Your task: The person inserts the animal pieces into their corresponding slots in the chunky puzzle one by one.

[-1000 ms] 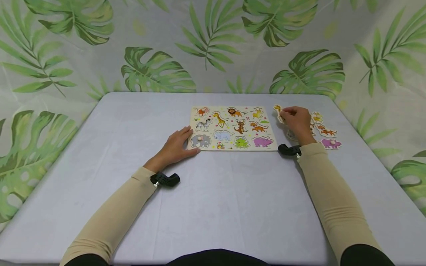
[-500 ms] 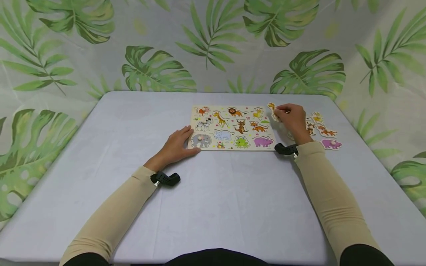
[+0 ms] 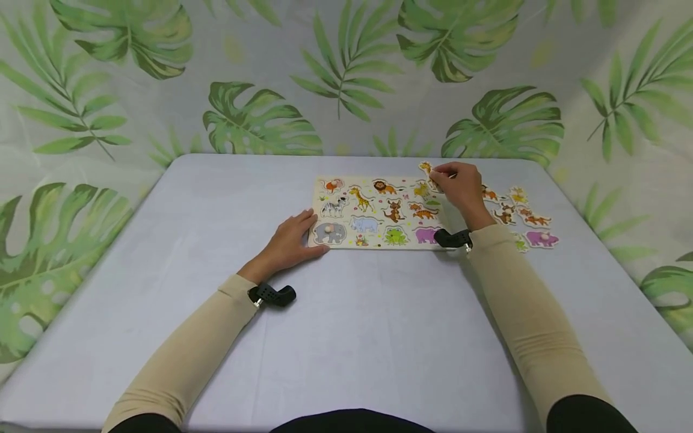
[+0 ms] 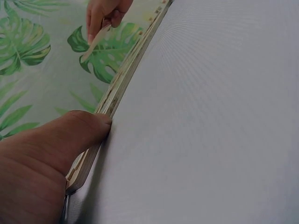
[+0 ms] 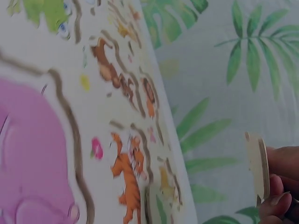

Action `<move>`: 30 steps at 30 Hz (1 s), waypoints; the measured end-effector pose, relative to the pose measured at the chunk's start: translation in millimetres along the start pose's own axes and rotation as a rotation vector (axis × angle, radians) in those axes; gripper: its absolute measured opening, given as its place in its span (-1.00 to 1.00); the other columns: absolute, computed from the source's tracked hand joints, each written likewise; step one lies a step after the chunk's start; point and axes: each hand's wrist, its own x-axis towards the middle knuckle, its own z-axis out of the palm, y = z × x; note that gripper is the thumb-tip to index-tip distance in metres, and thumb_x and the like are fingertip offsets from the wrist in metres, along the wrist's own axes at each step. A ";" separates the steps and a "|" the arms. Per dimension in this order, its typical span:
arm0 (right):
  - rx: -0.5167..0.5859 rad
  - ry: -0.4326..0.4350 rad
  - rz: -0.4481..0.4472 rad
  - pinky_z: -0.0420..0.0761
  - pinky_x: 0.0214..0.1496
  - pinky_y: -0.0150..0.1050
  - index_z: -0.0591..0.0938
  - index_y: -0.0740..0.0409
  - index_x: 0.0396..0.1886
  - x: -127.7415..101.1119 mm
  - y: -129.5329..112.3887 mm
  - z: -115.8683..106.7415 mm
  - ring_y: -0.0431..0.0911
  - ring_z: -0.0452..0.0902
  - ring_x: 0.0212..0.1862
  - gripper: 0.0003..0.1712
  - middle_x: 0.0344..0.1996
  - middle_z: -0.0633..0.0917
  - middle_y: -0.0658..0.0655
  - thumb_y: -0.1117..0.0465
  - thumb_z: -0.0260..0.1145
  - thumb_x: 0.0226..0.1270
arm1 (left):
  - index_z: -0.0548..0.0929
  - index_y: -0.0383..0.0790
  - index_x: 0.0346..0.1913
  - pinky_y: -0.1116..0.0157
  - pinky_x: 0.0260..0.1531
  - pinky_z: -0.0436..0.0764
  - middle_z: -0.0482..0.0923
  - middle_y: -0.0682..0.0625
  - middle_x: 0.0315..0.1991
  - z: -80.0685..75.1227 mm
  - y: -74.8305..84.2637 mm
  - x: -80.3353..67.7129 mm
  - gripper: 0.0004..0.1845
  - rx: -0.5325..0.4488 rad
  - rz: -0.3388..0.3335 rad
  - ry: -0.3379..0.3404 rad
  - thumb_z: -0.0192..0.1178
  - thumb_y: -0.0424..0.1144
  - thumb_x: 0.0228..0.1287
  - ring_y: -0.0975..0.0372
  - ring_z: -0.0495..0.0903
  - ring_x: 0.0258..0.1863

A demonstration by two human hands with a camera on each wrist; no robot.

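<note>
1. We see the right hand (image 3: 459, 186) raised over the far right corner of the puzzle board (image 3: 379, 211), forearm stretched forward in a beige sleeve, fingers curled.
2. It pinches a giraffe puzzle piece (image 3: 426, 169) between thumb and fingertips; from the right wrist view we catch the piece edge-on, pale wood, thin and flat.
3. The left hand (image 3: 289, 240) lies flat on the table (image 3: 346, 337), fingers relaxed and straight, thumb pressed against the board's near left edge beside the elephant piece (image 3: 328, 232).
4. The board is pale wood printed with bright animals: lion, zebra, frog, a purple hippo.
5. Loose animal pieces (image 3: 522, 216) lie on the table just right of the board.
</note>
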 end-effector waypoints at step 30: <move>0.180 -0.043 -0.031 0.50 -0.39 -0.27 0.72 0.19 -0.10 3.4 -55.8 51.7 -0.09 0.50 -0.38 -0.68 -0.34 0.63 0.13 0.07 0.33 0.30 | 0.22 -0.36 0.44 0.02 0.45 -0.04 0.07 -0.20 0.49 0.3 -0.1 -1.2 -0.09 0.006 0.018 0.015 0.28 0.12 0.19 -0.02 0.00 0.48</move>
